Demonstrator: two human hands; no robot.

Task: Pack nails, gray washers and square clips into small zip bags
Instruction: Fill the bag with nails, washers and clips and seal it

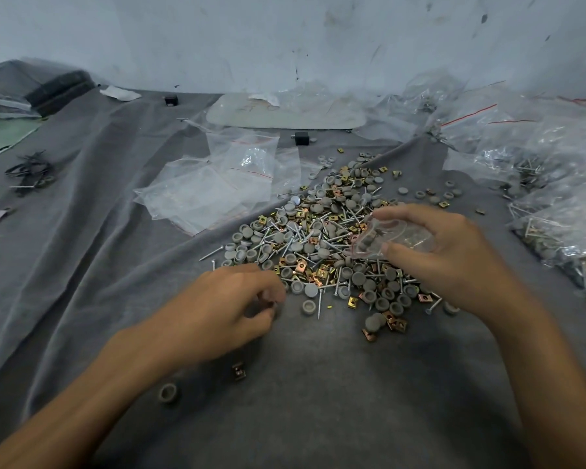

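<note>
Well under way, I judge: filled bags (562, 214) lie heaped right of the right hand (454, 255), which grips one bag (393, 240) holding a few washers (366, 245). The left hand (230, 306) curls at the pile (325, 238) between both hands, and blur hides whether it holds anything. Pile pieces and the empty bags (217, 187) beyond are too many to count.

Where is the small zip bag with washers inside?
In the head view, right of centre: the right hand holds the zip bag just above the pile of nails, washers and clips.
</note>
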